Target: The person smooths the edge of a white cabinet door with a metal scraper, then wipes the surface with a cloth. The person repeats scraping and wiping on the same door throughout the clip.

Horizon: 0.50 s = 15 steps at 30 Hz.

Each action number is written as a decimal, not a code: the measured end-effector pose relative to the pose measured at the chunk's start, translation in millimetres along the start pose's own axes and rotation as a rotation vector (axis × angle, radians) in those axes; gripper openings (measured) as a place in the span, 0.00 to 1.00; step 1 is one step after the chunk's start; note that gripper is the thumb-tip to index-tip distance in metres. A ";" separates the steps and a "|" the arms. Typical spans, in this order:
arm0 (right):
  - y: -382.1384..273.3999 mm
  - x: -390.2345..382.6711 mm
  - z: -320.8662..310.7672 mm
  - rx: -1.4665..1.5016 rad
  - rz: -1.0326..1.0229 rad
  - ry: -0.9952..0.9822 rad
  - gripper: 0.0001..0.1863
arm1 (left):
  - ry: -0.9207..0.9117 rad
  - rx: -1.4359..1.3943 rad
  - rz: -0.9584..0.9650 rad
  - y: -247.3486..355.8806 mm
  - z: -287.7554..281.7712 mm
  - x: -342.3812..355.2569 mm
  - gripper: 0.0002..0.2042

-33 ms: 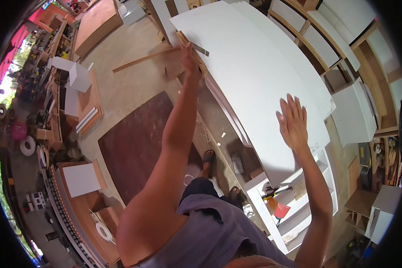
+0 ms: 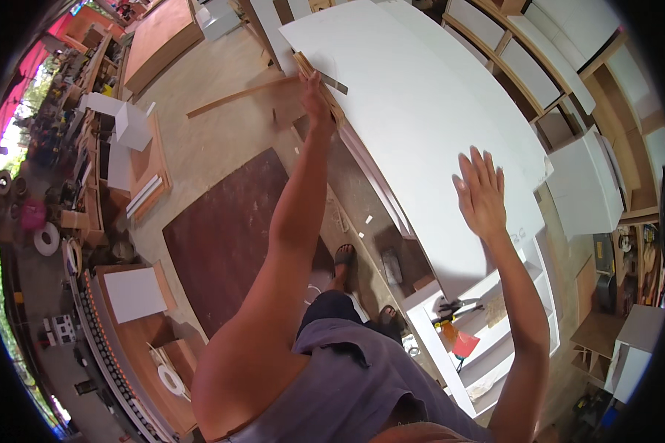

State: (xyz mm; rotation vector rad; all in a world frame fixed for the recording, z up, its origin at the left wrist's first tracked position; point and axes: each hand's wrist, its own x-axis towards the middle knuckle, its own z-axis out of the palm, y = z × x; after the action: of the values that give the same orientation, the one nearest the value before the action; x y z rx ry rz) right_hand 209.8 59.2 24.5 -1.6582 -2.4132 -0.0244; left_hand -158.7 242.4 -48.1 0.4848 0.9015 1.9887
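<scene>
A large white panel [image 2: 421,162] lies flat in front of me, stretching away to the upper middle. At its far left edge, my left hand [image 2: 315,100] is closed around a light wooden strip [image 2: 303,63]; a longer strip [image 2: 236,98] sticks out to the left from near the same spot. A narrow greyish bar [image 2: 336,86] lies over the panel's edge just right of the fingers. Palm down, my right hand [image 2: 484,203] rests on or just over the panel's near right part, fingers spread, holding nothing.
Below the panel's near end stands a white open frame [image 2: 428,347] holding pliers-like tools and a red piece [image 2: 465,345]. A dark brown board [image 2: 229,229] lies on the floor at left. White cabinets [image 2: 587,181] stand at right, a cluttered bench [image 2: 89,177] at far left.
My right hand has shifted very slightly left and away from me, its fingers a little more spread. The left hand keeps its grip at the panel's edge.
</scene>
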 end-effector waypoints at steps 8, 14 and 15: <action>2.1 -3.1 9.3 -0.008 0.056 0.051 0.28 | -0.093 0.129 -0.078 -18.5 2.5 -217.9 0.36; 9.1 -9.7 20.2 0.024 0.060 0.090 0.27 | -0.066 0.168 -0.166 -25.8 14.1 -379.5 0.39; 10.9 -9.8 19.4 0.025 0.063 0.099 0.27 | -0.065 0.178 -0.173 -24.7 18.1 -404.6 0.39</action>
State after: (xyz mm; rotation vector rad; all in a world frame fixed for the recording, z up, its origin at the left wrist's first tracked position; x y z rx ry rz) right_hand 220.0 56.8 2.7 -1.6805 -2.2789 -0.0651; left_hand 85.7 -81.5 -52.6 0.5494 1.0488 1.7356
